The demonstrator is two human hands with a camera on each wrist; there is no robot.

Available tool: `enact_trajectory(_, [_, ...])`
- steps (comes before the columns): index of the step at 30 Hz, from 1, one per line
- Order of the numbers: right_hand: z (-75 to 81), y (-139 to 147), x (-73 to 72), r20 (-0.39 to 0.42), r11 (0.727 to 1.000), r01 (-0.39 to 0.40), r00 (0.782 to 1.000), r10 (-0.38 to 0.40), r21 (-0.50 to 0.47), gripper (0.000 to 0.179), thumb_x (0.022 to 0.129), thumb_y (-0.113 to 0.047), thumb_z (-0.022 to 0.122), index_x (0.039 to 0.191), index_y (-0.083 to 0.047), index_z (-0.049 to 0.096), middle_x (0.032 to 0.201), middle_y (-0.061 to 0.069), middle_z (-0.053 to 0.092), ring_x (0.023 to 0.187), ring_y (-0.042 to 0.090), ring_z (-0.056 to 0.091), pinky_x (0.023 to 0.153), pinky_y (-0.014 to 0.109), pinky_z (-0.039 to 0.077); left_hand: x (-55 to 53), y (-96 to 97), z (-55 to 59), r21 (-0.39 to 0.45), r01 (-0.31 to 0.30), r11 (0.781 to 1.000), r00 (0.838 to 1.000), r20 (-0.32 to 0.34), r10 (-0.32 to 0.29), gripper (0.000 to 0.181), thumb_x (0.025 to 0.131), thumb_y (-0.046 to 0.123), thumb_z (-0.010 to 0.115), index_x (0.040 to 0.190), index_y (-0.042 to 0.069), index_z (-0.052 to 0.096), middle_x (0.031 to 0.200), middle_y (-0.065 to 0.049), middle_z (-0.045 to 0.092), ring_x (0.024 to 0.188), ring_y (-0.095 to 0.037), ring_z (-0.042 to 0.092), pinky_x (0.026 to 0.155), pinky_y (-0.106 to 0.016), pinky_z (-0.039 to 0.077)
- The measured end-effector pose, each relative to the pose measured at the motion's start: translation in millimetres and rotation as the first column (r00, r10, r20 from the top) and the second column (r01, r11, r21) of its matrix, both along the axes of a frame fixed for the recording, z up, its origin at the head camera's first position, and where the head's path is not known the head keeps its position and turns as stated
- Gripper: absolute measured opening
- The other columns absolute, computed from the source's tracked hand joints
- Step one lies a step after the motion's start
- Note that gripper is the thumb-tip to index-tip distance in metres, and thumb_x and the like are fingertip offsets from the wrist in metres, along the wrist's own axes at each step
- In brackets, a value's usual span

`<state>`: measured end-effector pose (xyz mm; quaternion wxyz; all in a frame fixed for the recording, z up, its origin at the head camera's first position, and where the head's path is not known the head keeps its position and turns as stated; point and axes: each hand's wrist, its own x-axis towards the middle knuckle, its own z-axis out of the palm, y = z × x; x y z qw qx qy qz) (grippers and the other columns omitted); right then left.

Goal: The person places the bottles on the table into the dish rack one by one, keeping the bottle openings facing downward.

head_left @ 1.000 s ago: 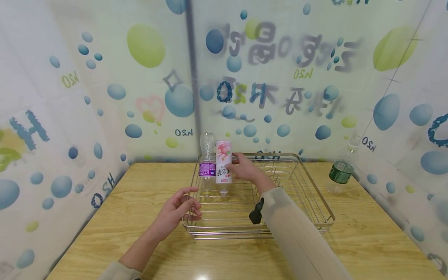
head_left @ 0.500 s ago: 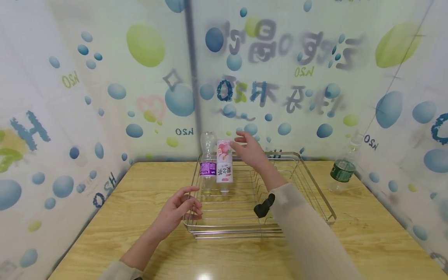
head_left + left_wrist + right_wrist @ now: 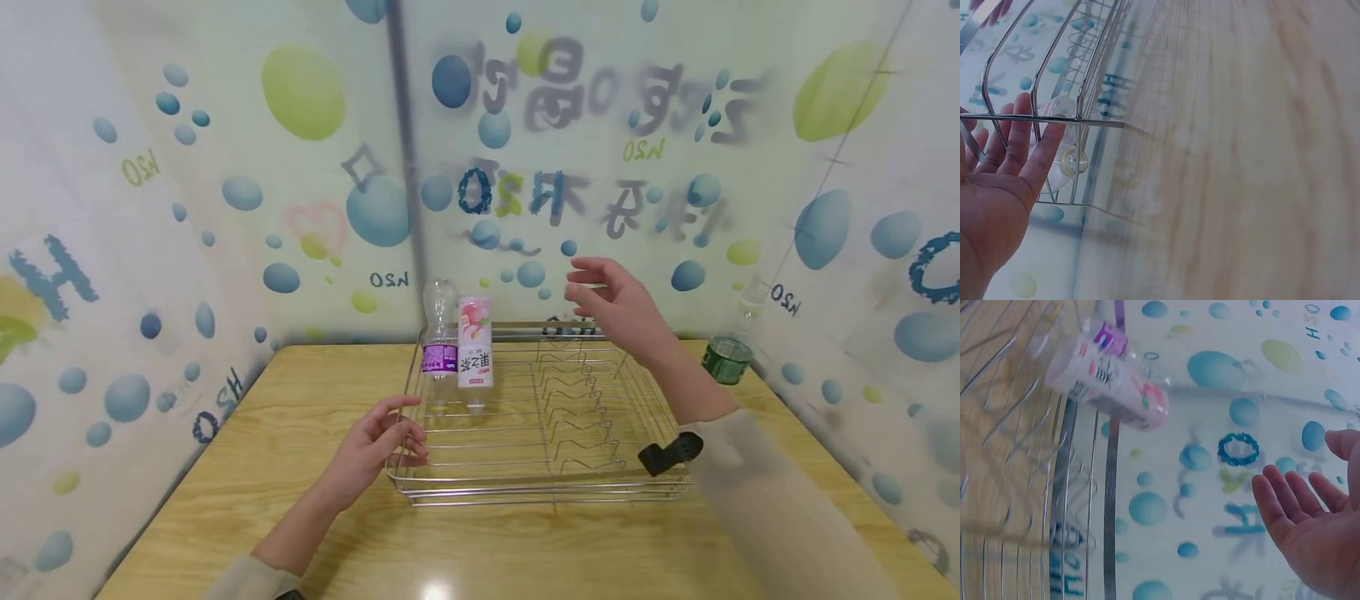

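Note:
My left hand (image 3: 371, 446) rests at the left front corner of a wire dish rack (image 3: 480, 477), its relaxed fingers lying along the side wires. The left wrist view shows those fingers (image 3: 1019, 144) extended behind the rim. Over the right back of the rack, my right hand (image 3: 622, 312) hovers in the air, holding nothing, with its fingers loosely spread. Two plastic bottles stand neck down side by side at the rack's left back: a clear one with a purple label (image 3: 439, 358), and one in a pink and white peach-print label (image 3: 475, 342).
A clear bottle with a green label (image 3: 726, 360) stands on the wooden table (image 3: 247, 417) at the right, partly behind my right arm. A row of bent wire dividers (image 3: 581, 408) runs through the rack. Printed sheeting (image 3: 315, 183) encloses the table at the back and sides.
My right hand has let go of the pink and white bottle, then risen and moved right, away from it. Both bottles in the rack and my left hand have stayed put.

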<state>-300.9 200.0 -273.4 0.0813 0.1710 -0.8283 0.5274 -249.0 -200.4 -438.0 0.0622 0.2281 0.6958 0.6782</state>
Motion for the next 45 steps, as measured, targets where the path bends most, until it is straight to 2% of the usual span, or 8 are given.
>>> enact_trajectory(5, [-8.0,39.0,23.1,-0.02,0.995,0.048,0.999,-0.046,0.087,0.06,0.113,-0.04,0.062,0.164,-0.015,0.045,0.155,0.013,0.059,0.116,0.006,0.069,0.094,0.012,0.057,-1.4,-0.2,-0.7,0.002,0.006,1.0,1.0,-0.012,-0.006,0.05,0.118,0.015,0.051,0.159,-0.008,0.035,0.111,-0.011,0.071,0.095,-0.016,0.076,0.088,-0.045,0.07])
enact_trajectory(11, [-28.0,85.5,38.0,-0.065,0.98,0.109,0.993,-0.099,0.165,0.057,0.114,-0.035,0.061,0.163,-0.008,0.046,0.152,0.018,0.059,0.104,-0.011,0.065,0.09,0.006,0.054,-1.2,-0.5,-1.0,0.009,0.006,1.0,1.0,-0.008,-0.005,0.051,0.118,0.015,0.051,0.159,-0.009,0.033,0.111,-0.012,0.07,0.094,-0.015,0.076,0.087,-0.045,0.07])
enact_trajectory(18, [-46.9,139.1,48.4,-0.112,0.951,0.237,0.969,-0.218,0.197,0.053,0.114,-0.032,0.061,0.159,-0.006,0.05,0.125,-0.032,0.058,0.098,-0.014,0.064,0.081,0.006,0.054,-0.8,-0.7,-3.7,0.036,0.02,0.999,1.0,-0.006,-0.02,0.045,0.118,0.015,0.051,0.157,-0.003,0.04,0.11,-0.008,0.071,0.095,-0.015,0.076,0.088,-0.045,0.07])
enact_trajectory(28, [-72.9,203.9,48.1,-0.076,0.905,0.392,0.92,-0.385,0.167,0.057,0.114,-0.039,0.06,0.157,-0.003,0.049,0.115,-0.038,0.053,0.091,-0.02,0.06,0.075,0.003,0.052,-1.2,-0.1,-3.1,0.027,0.007,1.0,1.0,-0.007,-0.007,0.04,0.117,0.014,0.051,0.156,0.003,0.045,0.11,-0.012,0.071,0.094,-0.015,0.077,0.087,-0.045,0.07])
enact_trajectory(35, [-86.2,223.0,37.8,-0.021,0.87,0.475,0.879,-0.476,0.13,0.048,0.113,-0.042,0.059,0.149,-0.012,0.051,0.113,-0.03,0.049,0.091,-0.018,0.054,0.073,0.002,0.051,-1.5,-0.8,-2.2,0.023,-0.003,1.0,1.0,-0.004,0.003,0.043,0.117,0.015,0.051,0.157,0.0,0.042,0.111,-0.014,0.071,0.094,-0.015,0.077,0.087,-0.045,0.07])
enact_trajectory(40, [-94.6,230.1,30.0,0.033,0.861,0.477,0.871,-0.49,0.177,0.079,0.111,-0.05,0.06,0.164,0.002,0.034,0.129,-0.013,0.053,0.099,-0.012,0.046,0.071,0.004,0.046,-0.2,-1.0,-2.5,0.031,0.01,0.999,1.0,-0.007,-0.01,0.04,0.117,0.014,0.051,0.155,0.002,0.045,0.111,-0.014,0.071,0.094,-0.016,0.077,0.087,-0.045,0.07])
enact_trajectory(43, [-99.1,231.5,24.6,0.07,0.868,0.458,0.876,-0.478,0.192,0.088,0.11,-0.053,0.06,0.17,0.001,0.024,0.153,0.018,0.049,0.12,0.014,0.054,0.07,0.004,0.043,-0.1,-0.4,-2.9,0.033,0.009,0.999,1.0,-0.005,-0.009,0.04,0.117,0.014,0.051,0.155,0.002,0.045,0.111,-0.015,0.071,0.095,-0.017,0.077,0.087,-0.045,0.07])
enact_trajectory(45, [-101.7,232.7,20.5,0.101,0.887,0.419,0.891,-0.444,0.195,0.093,0.111,-0.052,0.06,0.173,0.0,0.015,0.17,0.033,0.031,0.14,0.038,0.048,0.071,0.005,0.044,-0.4,0.0,-2.6,0.028,-0.001,1.0,1.0,0.001,0.001,0.042,0.117,0.014,0.051,0.156,0.001,0.044,0.111,-0.016,0.071,0.094,-0.017,0.077,0.087,-0.045,0.07])
